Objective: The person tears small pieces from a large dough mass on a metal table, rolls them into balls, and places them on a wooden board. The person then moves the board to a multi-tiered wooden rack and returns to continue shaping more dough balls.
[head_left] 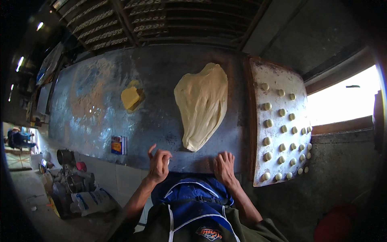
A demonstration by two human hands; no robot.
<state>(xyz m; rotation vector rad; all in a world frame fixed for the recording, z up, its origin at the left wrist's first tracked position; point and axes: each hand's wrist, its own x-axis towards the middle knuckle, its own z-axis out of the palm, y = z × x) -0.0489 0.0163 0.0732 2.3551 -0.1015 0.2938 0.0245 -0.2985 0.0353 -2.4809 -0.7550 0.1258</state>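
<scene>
My left hand (160,165) is loosely curled, one finger standing out from the rest, while my right hand (224,167) shows its back, fingers bent forward. I hold the two bare hands well apart, the left forearm (139,197) and right forearm (245,201) angling inward from below. Both palms are turned from my view.
</scene>
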